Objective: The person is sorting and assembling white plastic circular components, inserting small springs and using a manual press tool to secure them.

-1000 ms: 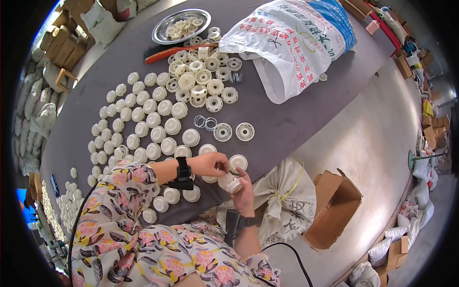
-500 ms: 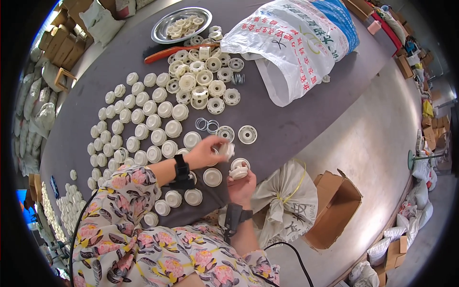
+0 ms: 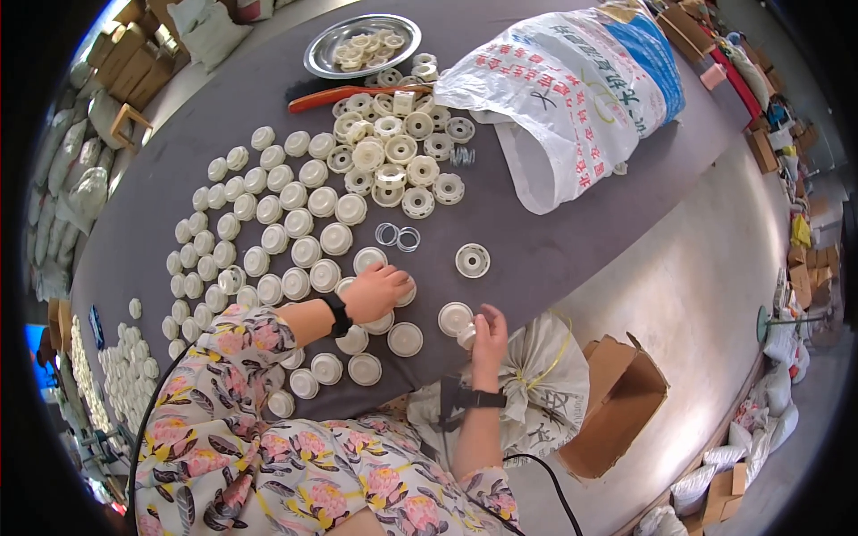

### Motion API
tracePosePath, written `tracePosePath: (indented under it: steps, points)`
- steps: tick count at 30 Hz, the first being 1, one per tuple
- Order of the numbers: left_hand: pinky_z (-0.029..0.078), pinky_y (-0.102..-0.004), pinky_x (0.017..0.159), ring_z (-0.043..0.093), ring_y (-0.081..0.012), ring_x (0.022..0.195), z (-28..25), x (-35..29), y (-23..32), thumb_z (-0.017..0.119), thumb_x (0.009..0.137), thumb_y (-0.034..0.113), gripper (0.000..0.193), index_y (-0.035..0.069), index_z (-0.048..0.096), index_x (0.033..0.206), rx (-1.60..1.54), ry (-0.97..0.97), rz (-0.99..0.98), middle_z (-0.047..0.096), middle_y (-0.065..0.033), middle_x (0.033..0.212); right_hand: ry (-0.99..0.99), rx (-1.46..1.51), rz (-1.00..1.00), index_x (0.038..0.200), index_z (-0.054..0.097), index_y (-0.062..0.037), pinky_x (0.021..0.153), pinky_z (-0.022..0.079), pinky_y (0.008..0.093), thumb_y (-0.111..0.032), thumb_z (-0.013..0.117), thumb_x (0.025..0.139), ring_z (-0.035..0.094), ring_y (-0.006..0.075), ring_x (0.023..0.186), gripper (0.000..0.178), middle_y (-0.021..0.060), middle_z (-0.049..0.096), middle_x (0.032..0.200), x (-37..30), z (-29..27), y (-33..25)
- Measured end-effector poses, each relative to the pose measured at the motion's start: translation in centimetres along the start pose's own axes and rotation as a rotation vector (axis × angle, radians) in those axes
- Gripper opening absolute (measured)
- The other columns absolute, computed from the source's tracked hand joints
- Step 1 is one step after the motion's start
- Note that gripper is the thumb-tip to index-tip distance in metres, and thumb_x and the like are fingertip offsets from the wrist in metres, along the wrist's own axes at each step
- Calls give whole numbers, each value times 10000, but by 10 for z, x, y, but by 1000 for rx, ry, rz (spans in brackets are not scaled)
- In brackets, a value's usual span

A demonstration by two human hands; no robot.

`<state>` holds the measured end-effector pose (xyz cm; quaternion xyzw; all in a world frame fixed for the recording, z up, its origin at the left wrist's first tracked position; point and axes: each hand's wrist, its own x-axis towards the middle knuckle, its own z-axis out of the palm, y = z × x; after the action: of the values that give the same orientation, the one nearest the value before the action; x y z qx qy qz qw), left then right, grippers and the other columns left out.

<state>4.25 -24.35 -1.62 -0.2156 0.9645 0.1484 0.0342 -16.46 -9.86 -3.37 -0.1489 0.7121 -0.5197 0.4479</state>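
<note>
My left hand reaches over the near part of the dark-covered table, its fingers curled on a round white plastic cap among other caps. To its right, my right hand pinches a small white round piece between thumb and fingers, partly hidden by them. Beside that piece a domed white cap lies on the cloth. Farther up is one ring-shaped white part with a hole in its middle. Two thin metal springs lie above my left hand.
Many domed caps spread in rows on the left. Ring-shaped parts are heaped beyond, near an orange-handled tool, a metal dish and a white plastic bag. A tied sack and an open carton stand at the right.
My left hand has moved left and down onto the caps. My right hand has shifted right, its grip turned. One of the two ring-shaped parts ahead no longer shows. The view has shifted slightly.
</note>
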Motion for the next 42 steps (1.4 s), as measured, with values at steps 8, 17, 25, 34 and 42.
tracePosePath:
  steps: [8,17,25,34,42]
  points:
    - [134,-580,1072,213,-343,1354,-1,-61,24,686,709,453,792,234,345,1389,-285,137,-46,258,-192,1434,-150,-778,-231,1346,394,-151,874,438,411,-221,583,772,531,356,1024,609,197,445,1188,-19,30,18]
    - [110,-599,1071,193,-295,1371,36,-122,19,697,707,376,813,234,303,1404,-109,53,-106,285,-109,1439,-193,-835,-329,1334,407,-165,800,468,416,-225,605,754,543,348,956,616,173,438,1119,-57,111,41]
    - [177,-536,1083,288,-290,1332,33,-207,3,622,791,258,607,93,382,1324,-284,309,-350,342,-147,1403,-111,-693,-468,1209,493,-26,756,469,366,-167,556,825,543,251,899,414,132,526,985,-64,106,56]
    - [310,-456,1021,387,-302,1240,64,-236,-17,550,818,136,463,60,435,1260,21,392,-561,411,-140,1329,39,-176,-54,1042,560,-23,418,437,236,-262,561,880,565,119,674,288,41,572,867,-101,63,86]
    - [324,-472,980,429,-298,1175,67,-224,-21,624,755,190,369,98,534,1102,-170,432,-643,450,-136,1266,428,-152,140,1112,515,22,570,496,364,-345,509,888,546,201,870,430,120,549,1050,-130,-48,146]
